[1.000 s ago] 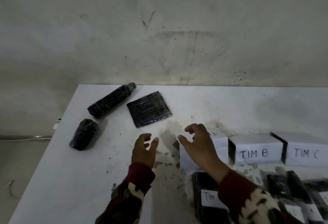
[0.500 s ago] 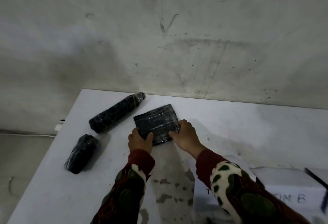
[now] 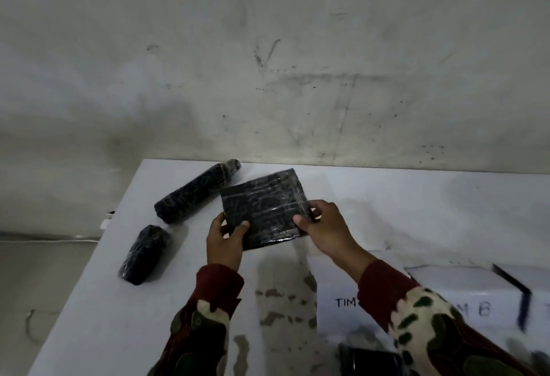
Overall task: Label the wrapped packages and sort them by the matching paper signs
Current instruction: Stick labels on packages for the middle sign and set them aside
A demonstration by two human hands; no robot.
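A flat square package (image 3: pixel 265 206) in black wrap and clear film is lifted off the white table (image 3: pixel 89 301), tilted toward me. My left hand (image 3: pixel 224 241) grips its lower left corner and my right hand (image 3: pixel 323 226) grips its right edge. Two more black wrapped packages lie to the left: a long roll (image 3: pixel 196 191) and a short one (image 3: pixel 144 255). Folded white paper signs stand at lower right: one reads "TIM" (image 3: pixel 336 301), its last letter behind my right sleeve, and one ends in "B" (image 3: pixel 482 301).
The table's left edge (image 3: pixel 74 286) drops off beside the short roll. A stained grey wall (image 3: pixel 268 78) closes the back. A dark wrapped package (image 3: pixel 369 362) shows at the bottom edge under my right sleeve. Brown stains mark the tabletop near me.
Both hands left the sign area, reached forward and took hold of the flat square package. It has since come up off the table and nearer to me.
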